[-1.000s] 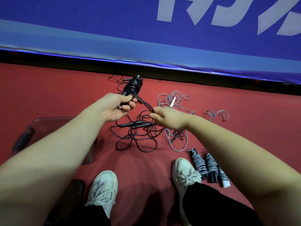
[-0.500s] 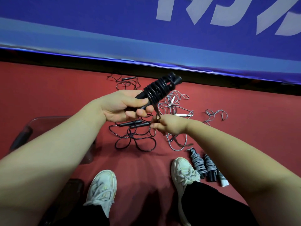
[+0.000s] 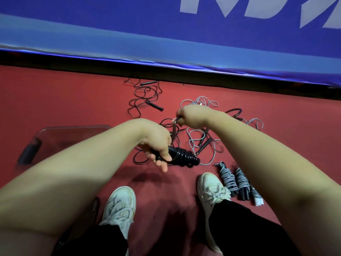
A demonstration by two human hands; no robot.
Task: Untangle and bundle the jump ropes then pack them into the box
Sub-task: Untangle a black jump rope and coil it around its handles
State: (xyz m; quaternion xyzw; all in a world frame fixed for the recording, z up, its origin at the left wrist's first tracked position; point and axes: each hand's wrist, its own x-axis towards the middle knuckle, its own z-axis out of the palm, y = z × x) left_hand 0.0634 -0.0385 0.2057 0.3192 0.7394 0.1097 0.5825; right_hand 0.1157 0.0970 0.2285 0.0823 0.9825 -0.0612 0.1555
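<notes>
Wrap step, black rope: L hand [image 3: 156, 143] grips the handle end of the black bundle [image 3: 182, 157], fingers curled round it, just above the floor ahead of the shoes. R hand [image 3: 191, 115] pinches the free cord tail [image 3: 174, 130] and holds it up beyond the bundle. Procedure as I'd run it: put tension on the tail, lay each turn tight vs. the last with no overlap, and tuck the short end under the final turn so it locks. Then move the bundle to the clear box [image 3: 77, 126] at L, beside the forearm. Don't let the tail snag the loose grey rope [image 3: 199, 137] lying beneath. Not readable from my end: R fingertips (behind the hand), tail length left (blurred), the dark item inside the box, and the finished grey bundles [image 3: 234, 182] by the R shoe, partly cut off by the forearm.
</notes>
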